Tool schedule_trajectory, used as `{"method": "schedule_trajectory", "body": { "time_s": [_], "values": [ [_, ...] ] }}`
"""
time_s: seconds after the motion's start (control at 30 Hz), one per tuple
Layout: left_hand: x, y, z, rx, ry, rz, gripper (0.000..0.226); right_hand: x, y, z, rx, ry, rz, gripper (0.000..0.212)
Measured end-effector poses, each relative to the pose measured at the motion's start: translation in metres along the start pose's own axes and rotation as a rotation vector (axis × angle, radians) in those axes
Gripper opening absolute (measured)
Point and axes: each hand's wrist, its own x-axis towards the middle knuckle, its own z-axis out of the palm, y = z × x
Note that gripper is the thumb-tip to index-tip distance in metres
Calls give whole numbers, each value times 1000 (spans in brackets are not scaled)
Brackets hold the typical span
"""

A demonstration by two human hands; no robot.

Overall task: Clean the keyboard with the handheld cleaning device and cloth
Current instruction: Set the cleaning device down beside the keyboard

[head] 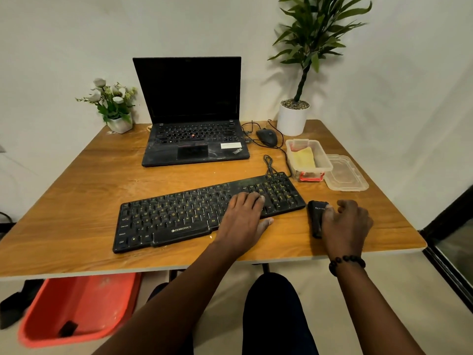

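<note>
With the left hand resting flat on the keyboard and the right hand curling around the black cleaning device just right of it, a loose grip could drop the device off the surface's near edge.

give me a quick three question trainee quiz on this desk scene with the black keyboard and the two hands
1. True or false: the left hand rests flat on the black Zebronics keyboard.
2. Multiple choice: where is the yellow cloth? A) on the keyboard B) inside the clear plastic container C) under the open black laptop
3. Fill in: the right hand is curled on the small black handheld cleaning device, which lies on the wooden table to the ______ of the keyboard.

Key: 1 true; 2 B; 3 right
</note>
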Motion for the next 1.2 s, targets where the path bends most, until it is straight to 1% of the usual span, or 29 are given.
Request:
{"method": "schedule_trajectory", "body": {
  "time_s": [0.1, 0.2, 0.33, 0.4, 0.5, 0.6, 0.67, 0.77, 0.83, 0.9, 0.97, 1.03, 1.13, 1.2],
  "values": [
    [4, 6, 0, -40, 14, -25, 55, 6, -10, 1, 104, 8, -146, 26],
    [15, 16, -1, -48, -13, -8, 57, 26, -24, -1, 138, -19, -257, 27],
    [28, 19, 2, -34, -45, -42, 65, 76, -49, 8, 37, -73, -387, 30],
    [31, 13, 2, -28, -44, -78, 68, 101, -62, 20, -66, -158, -412, 32],
    [37, 5, 5, -49, -98, -131, 73, 125, -81, 41, -193, -325, -347, 32],
    [53, 8, 5, -93, -98, -154, 69, 140, -90, 54, -383, -386, -258, 33],
    [69, 10, 5, -108, -122, -156, 65, 149, -92, 60, -463, -440, -199, 37],
    [88, 6, 8, -79, -195, -161, 65, 157, -92, 72, -625, -525, -196, 41],
    [95, 1, 13, -94, -250, -181, 70, 164, -96, 77, -686, -537, -187, 37],
    [98, -5, 18, -96, -262, -188, 80, 171, -102, 82, -656, -553, -145, 33],
    [98, -8, 21, -90, -238, -186, 93, 176, -105, 90, -568, -587, -61, 35],
    [97, -8, 25, -103, -213, -181, 98, 174, -103, 97, -461, -574, 21, 46],
    [96, -11, 29, -101, -189, -183, 95, 173, -100, 102, -291, -474, 107, 70],
    [96, -14, 30, -98, -199, -187, 95, 177, -102, 100, -148, -422, 152, 76]
  ]
}}
